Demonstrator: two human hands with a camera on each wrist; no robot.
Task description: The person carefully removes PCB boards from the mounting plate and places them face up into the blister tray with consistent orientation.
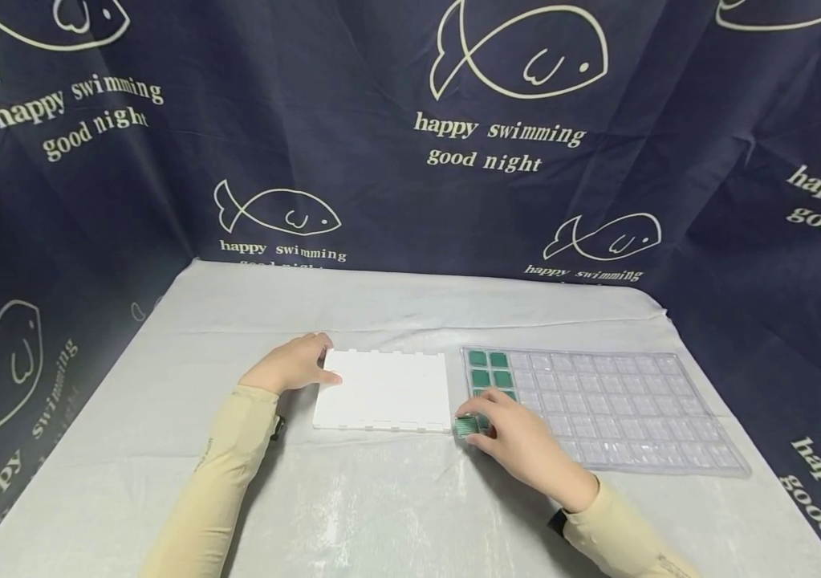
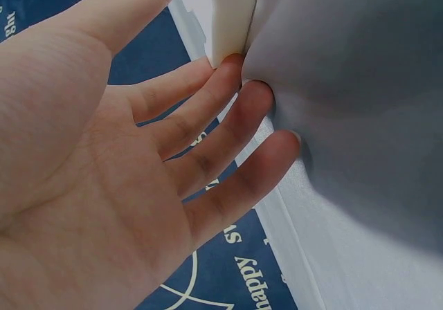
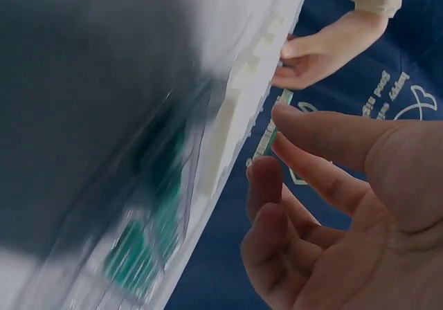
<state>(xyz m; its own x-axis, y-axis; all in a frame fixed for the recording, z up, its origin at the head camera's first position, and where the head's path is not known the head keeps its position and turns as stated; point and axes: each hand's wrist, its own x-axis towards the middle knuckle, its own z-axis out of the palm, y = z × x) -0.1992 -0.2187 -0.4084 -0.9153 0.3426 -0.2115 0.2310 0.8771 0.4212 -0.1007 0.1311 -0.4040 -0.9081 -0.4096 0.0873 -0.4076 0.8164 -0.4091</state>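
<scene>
A flat white board (image 1: 388, 389) with small notches along its long edges lies on the table. My left hand (image 1: 296, 363) holds its left end, thumb over the top face and fingers at the edge. In the left wrist view, the fingertips (image 2: 257, 94) rest on the cloth beside the white edge (image 2: 232, 26). My right hand (image 1: 514, 437) pinches a small green square tile (image 1: 466, 426) with a ribbed face, just off the board's near right corner. In the right wrist view, only a thin green and white strip of the tile (image 3: 266, 142) shows past the thumb.
A clear plastic tray (image 1: 619, 401) divided into many compartments lies right of the board. Green tiles (image 1: 480, 377) fill compartments at its left end, partly covered by my right hand. A light cloth (image 1: 381, 514) covers the table, and a dark blue fish-print curtain (image 1: 352, 120) hangs behind.
</scene>
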